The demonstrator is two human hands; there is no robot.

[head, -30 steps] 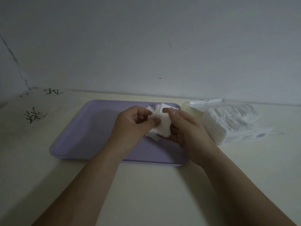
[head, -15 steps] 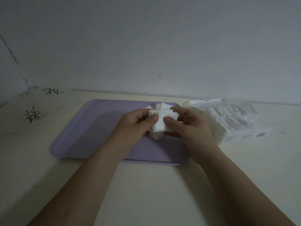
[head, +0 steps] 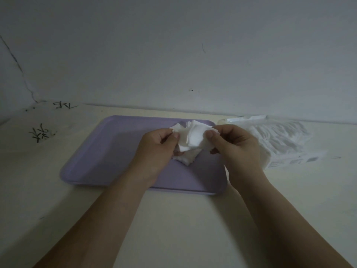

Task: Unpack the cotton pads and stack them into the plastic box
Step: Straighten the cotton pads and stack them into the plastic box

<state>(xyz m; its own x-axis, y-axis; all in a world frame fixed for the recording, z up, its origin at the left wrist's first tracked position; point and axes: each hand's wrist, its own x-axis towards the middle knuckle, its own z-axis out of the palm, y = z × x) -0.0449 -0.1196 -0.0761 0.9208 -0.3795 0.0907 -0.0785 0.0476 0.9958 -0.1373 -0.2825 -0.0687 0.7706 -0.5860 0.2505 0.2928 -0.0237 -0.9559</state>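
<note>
White soft square cotton pads (head: 195, 138), fingers (head: 173, 136) of your left hand (head: 154, 151) and right hand (head: 239, 149) clamped on them; smooth lilac tray (head: 108, 151) beneath, crinkly pack (head: 286, 144) centre-right.

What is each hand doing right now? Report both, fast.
Left hand: closed, pinching the cotton pads over the tray.
Right hand: closed, pinching the same cotton pads.
</note>
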